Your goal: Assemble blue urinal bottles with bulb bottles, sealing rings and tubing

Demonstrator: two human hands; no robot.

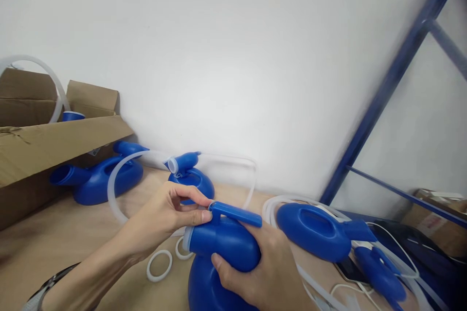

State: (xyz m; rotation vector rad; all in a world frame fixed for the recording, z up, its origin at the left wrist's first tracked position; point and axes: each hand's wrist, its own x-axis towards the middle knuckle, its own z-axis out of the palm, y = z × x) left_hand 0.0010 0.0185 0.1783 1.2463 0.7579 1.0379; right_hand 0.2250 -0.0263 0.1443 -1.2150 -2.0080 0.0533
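My right hand (266, 262) is wrapped round a blue plastic urinal head (229, 243), a rounded hollow piece with a bar-shaped handle on top and a white ring at its mouth, which points left. At the left end of that handle, the thumb and forefinger of my left hand (175, 206) are pinched together; any small part between them is hidden. Just below the held piece is a blue urinal bottle (204, 282), partly covered by my right hand. Two white sealing rings (159, 279) lie on the tabletop (73, 252) to the left.
An open cardboard box (65, 136) stands at the left, a blue bottle (109, 180) beside it. Another blue bottle (193, 180) sits against the wall with a clear hose (114, 180). To the right are a bottle (314, 233), another blue head (379, 272), coiled tubing and a blue metal frame (386, 82).
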